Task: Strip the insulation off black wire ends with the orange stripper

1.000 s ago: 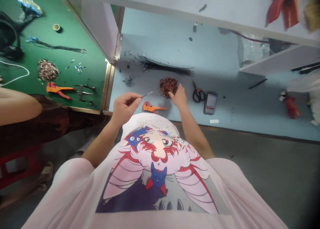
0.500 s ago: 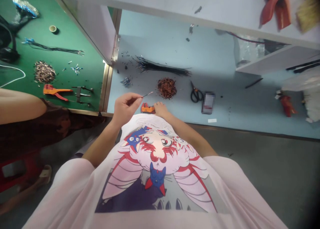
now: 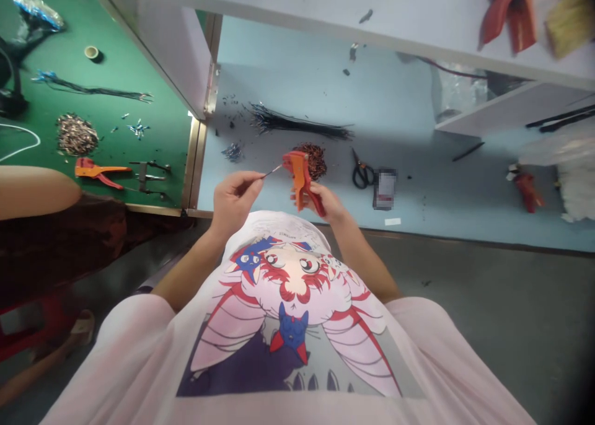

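Note:
Between the thumb and fingers of my left hand (image 3: pixel 237 199) a thin dark wire (image 3: pixel 273 171) is pinched, its pale end pointing right. My right hand (image 3: pixel 328 202) is closed round the handles of an orange and red wire stripper (image 3: pixel 300 176), held upright with its head beside the wire's end. Whether the jaws touch the wire I cannot make out. Behind the tool lies a pile of coppery scraps (image 3: pixel 318 160), partly covered by it. Beyond that is a bundle of black wires (image 3: pixel 302 124). Small bluish pieces (image 3: pixel 232 152) lie left of the pile.
Black scissors (image 3: pixel 361 170) and a blurred-out rectangular object (image 3: pixel 385 189) lie to the right. A white shelf (image 3: pixel 297 13) overhangs the blue table. On the green table at left are another wire stripper (image 3: pixel 100 170), a scrap heap (image 3: pixel 77 134) and a neighbour's arm (image 3: pixel 39 192).
My right hand has lifted the wire stripper off the table edge and turned it upright beside the wire. My left hand has stayed nearly still with the wire.

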`<state>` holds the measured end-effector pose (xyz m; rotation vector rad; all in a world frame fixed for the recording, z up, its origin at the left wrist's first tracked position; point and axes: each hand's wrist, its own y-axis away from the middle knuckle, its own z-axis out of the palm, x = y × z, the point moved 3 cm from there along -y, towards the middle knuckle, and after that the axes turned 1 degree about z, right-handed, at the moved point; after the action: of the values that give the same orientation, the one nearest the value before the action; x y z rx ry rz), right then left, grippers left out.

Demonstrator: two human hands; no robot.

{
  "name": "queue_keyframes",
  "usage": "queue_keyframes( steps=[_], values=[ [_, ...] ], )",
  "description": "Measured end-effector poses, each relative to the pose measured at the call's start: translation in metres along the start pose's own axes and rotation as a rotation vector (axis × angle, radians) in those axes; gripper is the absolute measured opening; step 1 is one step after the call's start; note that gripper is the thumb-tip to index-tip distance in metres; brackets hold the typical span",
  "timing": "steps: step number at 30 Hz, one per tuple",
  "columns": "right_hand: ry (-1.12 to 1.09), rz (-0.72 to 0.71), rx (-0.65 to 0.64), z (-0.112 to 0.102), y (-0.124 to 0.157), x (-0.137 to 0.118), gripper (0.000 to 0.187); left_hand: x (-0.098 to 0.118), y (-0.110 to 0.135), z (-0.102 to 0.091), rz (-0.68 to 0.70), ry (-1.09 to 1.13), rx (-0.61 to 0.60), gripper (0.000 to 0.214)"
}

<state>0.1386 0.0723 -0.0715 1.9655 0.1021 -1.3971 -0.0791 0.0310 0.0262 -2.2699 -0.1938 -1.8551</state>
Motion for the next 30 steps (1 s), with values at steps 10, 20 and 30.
queue_keyframes(
  steps=[10, 20, 30],
  values=[
    [-0.999, -0.072, -0.358, 0.033, 0.059, -0.069, 0.048, 0.017, 0.01, 0.022, 0.107, 0.075, -0.041, 0.006],
    [-1.108, -0.099, -0.634, 0.04, 0.071, -0.073, 0.037, 0.027, 0.011, 0.022, 0.175, 0.141, -0.149, 0.004],
    [-1.191, -0.029, -0.723, 0.047, 0.066, -0.063, 0.035, 0.025, 0.009, 0.026, 0.096, 0.186, -0.257, 0.007]
  ],
)
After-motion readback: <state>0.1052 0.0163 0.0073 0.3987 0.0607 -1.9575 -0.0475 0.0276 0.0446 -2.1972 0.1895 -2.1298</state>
